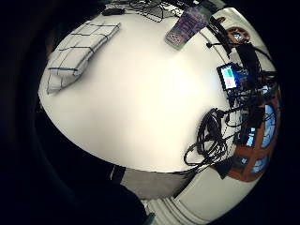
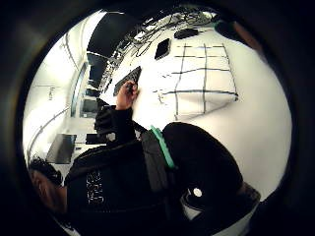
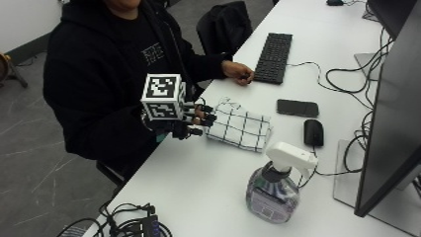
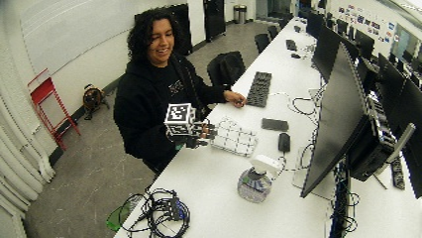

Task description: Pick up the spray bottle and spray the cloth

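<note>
A clear spray bottle (image 3: 272,192) with a white trigger head stands upright on the white table (image 3: 204,182), in front of the monitor. It also shows in the wide outside view as the bottle (image 4: 254,182) and in the little finger side palm view as the bottle (image 1: 186,26). A folded white cloth (image 3: 240,129) with a dark check lies flat near the table's edge; the cloth (image 1: 79,49) (image 2: 203,78) is in both palm views too. My gloved right hand (image 3: 192,121) hovers at the table edge just beside the cloth, fingers relaxed, holding nothing. The bottle is well apart from it.
The bare left hand (image 3: 236,72) rests at a black keyboard (image 3: 272,57). A phone (image 3: 297,107) and a mouse (image 3: 313,132) lie beyond the cloth. A monitor (image 3: 395,123) stands behind the bottle. A cable bundle (image 3: 131,224) sits at the near end.
</note>
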The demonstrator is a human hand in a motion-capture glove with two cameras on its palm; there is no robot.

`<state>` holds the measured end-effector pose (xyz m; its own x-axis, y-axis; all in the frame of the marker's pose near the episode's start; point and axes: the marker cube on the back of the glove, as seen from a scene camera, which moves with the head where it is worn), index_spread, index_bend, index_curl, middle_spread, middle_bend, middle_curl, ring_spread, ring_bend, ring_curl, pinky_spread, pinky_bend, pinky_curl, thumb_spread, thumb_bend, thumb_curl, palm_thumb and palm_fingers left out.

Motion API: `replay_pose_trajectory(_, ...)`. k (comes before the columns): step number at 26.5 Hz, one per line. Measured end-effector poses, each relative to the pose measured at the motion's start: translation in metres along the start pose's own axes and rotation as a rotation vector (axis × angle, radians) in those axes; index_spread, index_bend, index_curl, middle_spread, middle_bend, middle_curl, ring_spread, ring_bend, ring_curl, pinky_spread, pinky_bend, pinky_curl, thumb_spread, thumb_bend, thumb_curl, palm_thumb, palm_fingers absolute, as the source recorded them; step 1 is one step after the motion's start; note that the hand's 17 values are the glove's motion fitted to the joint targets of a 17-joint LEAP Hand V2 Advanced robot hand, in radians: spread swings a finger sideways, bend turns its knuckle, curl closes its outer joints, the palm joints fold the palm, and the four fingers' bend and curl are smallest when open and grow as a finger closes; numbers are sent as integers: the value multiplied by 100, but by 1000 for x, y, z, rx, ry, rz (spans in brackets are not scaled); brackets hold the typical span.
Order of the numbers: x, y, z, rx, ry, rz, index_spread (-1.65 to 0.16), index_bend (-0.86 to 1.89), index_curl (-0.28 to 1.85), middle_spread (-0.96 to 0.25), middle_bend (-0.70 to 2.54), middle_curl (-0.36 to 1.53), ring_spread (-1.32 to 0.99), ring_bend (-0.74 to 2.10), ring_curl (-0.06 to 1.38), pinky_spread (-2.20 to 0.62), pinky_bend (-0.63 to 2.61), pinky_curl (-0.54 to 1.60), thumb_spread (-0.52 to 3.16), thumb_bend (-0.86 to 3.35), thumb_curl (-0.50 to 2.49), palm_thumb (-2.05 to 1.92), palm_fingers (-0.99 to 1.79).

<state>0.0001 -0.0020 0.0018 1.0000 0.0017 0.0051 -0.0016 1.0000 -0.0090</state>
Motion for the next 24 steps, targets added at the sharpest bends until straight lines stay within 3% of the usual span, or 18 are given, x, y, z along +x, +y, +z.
replay_pose_trajectory(5, -2, -33, 7, 26, -4, 43, -27, 24, 15, -5, 25, 11, -7, 28, 11, 14, 25, 12, 68, 14, 7, 25, 41)
replay_pose_trajectory(9, 1, -3, 6, -31, -4, 4, -32, 22, 19, -6, 24, 15, -9, 28, 14, 17, 25, 15, 85, 13, 9, 26, 39)
replay_pose_trajectory(24, 60, -25, -37, -9, 126, 70, -37, 15, 25, -6, 20, 23, -11, 29, 21, 21, 25, 23, 113, 8, 16, 33, 42)
